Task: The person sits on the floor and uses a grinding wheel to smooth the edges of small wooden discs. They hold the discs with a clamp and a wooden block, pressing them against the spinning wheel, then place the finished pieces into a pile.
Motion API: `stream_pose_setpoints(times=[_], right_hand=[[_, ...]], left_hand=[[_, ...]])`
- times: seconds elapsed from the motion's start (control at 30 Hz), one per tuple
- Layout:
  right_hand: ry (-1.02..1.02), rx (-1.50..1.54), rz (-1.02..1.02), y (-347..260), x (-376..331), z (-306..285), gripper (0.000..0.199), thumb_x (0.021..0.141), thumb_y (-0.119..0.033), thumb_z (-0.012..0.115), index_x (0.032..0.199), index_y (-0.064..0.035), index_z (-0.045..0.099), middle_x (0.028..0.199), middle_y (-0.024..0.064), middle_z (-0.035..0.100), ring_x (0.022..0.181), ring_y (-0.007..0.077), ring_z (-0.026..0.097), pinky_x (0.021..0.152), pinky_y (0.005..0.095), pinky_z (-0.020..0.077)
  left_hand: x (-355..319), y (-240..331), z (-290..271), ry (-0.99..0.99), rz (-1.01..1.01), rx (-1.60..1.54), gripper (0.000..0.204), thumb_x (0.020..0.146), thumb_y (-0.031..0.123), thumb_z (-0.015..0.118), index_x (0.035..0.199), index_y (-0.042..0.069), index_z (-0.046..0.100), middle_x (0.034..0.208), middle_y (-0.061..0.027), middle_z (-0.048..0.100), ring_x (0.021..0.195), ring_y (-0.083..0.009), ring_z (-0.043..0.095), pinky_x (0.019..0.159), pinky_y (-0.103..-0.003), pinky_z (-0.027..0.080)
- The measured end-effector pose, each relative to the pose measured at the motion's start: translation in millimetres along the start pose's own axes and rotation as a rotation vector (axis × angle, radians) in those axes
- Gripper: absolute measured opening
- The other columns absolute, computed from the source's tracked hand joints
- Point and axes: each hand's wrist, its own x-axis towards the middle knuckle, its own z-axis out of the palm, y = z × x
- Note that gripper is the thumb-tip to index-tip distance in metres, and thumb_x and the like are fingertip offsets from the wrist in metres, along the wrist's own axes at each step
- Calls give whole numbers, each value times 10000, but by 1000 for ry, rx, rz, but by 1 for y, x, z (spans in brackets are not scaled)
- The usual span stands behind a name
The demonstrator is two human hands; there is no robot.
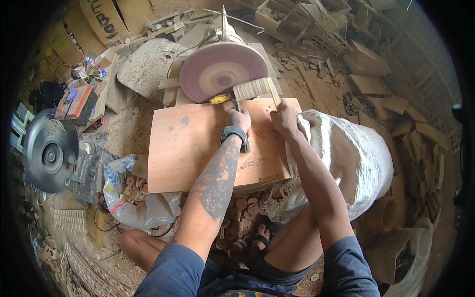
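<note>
A spinning sanding disc [222,71], purplish with a pale centre, is being shown at twelve o'clock of the view, mounted upright behind a reddish plywood board [198,148] that is being used as a work surface.

A row of stacked wooden discs [251,89] is being pressed against the sanding disc's lower rim, at about four o'clock of the disc. The stack is being carried on a wooden stick [273,92], which is being gripped by the right hand [283,119], its fingers being closed round the stick's lower end.

The left hand [239,120] is being held just left of the right one, fingers being curled onto a dark tool handle [243,143] that is lying across the board; a grey wrist strap is being worn. A yellow piece [219,99] is being seen at the disc's foot, at eleven o'clock from the left hand.

A large white sack [356,158] is being kept at three o'clock, touching the board's right edge. A clear plastic bag of wooden discs [133,193] is being kept at eight o'clock. Loose wooden discs [245,205] are being piled below the board, near a sandalled foot [260,242]. A round fan [47,156] is being shown at nine o'clock.
</note>
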Motion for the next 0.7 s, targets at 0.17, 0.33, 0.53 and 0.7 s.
stream_pose_setpoints(times=[0.17,0.33,0.53,0.7], right_hand=[[5,-32,-15,0,-1,0,348,765,-172,653,1028,7,512,851,293,658,846,480,628,787,521,493],[-23,-63,-7,0,-1,-1,385,764,-177,652,1064,12,502,847,299,655,844,482,627,790,521,497],[-19,-78,-13,2,1,0,415,768,-177,642,1101,24,498,859,298,659,846,480,631,787,511,505],[-16,-57,-12,3,2,1,402,766,-172,640,1089,25,505,858,296,660,853,477,634,790,509,506]], left_hand=[[-2,-1,0,-2,9,-37,359,932,252,555,1067,-77,501,633,-146,622,392,-265,592,335,-365,462],[-3,1,-1,11,-16,-8,350,931,251,556,1043,-77,505,632,-148,621,393,-270,592,335,-371,462],[-3,1,-1,12,12,-15,340,929,246,558,1009,-83,522,633,-161,625,392,-271,594,334,-368,463],[-3,0,-1,6,19,-49,349,927,244,557,1019,-90,520,640,-171,630,405,-278,606,339,-370,469]])
